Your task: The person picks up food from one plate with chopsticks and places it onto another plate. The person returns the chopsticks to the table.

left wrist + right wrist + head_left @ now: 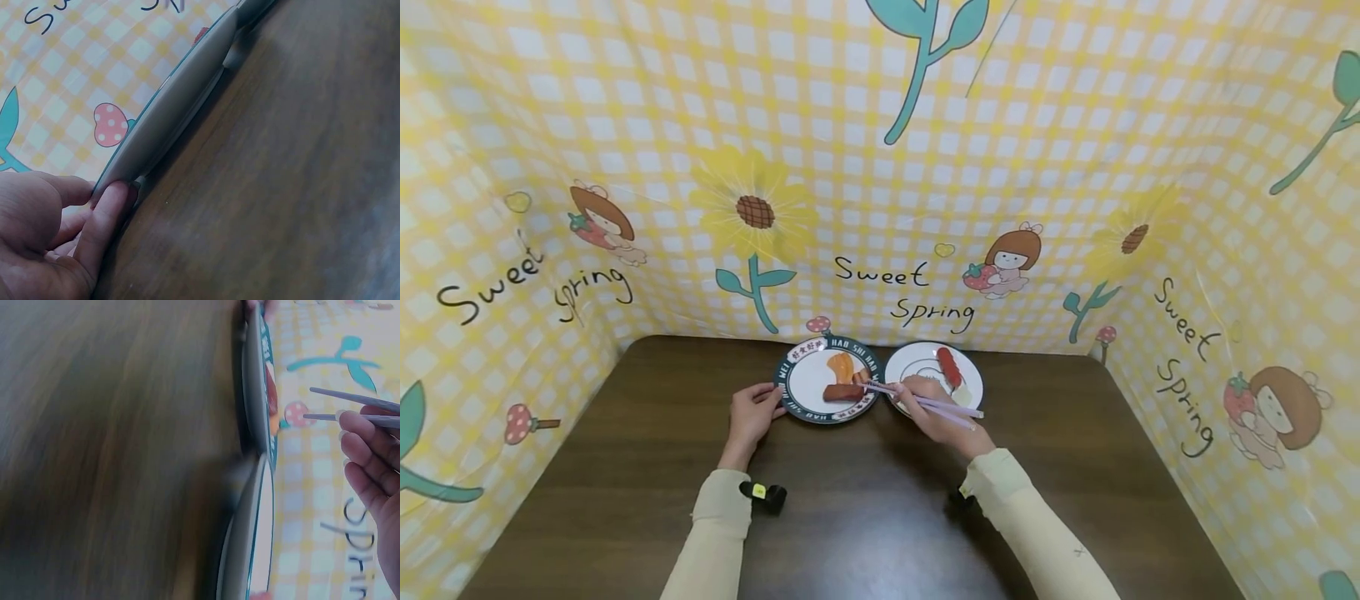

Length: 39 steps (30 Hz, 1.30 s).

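My left hand (pixel 752 421) pinches the left edge of a white plate (pixel 805 379) with a dark green lettered rim. In the left wrist view, the thumb and fingers (pixel 112 206) meet at the rim. My right hand (pixel 936 417) holds a pair of light purple chopsticks (pixel 955 408) above the right side of that plate. Their tips stand apart with nothing between them in the right wrist view. Near the tips, in the head view, lie a reddish-brown food piece (pixel 843 392), an orange piece (pixel 841 367) and a small brownish piece (pixel 861 377).
A second white plate (pixel 917 357) stands to the right, close against the first. On it lie a red piece (pixel 949 367) and a pale piece (pixel 963 392); my right hand covers part of it. Behind the brown table (pixel 850 517) hangs a yellow checked cloth (pixel 865 208).
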Available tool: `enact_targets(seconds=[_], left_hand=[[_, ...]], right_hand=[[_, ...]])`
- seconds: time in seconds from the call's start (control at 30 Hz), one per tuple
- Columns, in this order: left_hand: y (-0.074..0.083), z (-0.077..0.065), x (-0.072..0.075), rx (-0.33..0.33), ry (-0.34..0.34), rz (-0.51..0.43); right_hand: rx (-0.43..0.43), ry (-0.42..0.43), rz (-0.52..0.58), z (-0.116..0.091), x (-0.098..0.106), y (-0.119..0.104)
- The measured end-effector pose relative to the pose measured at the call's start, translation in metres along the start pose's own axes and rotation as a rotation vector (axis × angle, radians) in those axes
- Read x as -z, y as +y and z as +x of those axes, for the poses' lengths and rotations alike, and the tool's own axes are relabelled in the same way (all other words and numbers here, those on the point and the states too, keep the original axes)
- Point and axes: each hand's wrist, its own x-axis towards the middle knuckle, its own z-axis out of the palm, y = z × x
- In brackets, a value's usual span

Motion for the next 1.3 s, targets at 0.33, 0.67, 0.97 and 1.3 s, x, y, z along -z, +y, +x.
enact_targets(seconds=[0.33,0.67,0.97,1.3], left_hand=[[-0.002,0.001,0.003,0.006,-0.007,0.003],[-0.002,0.002,0.008,0.009,-0.017,-0.006],[0.001,0.003,0.007,0.008,-0.015,-0.007],[-0.003,0.004,0.002,0.003,-0.023,0.008]], right_hand=[[-0.158,0.140,-0.065,-0.034,0.024,0.023],[-0.357,0.229,-0.166,-0.067,0.053,0.037],[-0.441,0.261,-0.139,-0.094,0.069,0.044],[-0.661,0.188,-0.130,-0.109,0.077,0.040]])
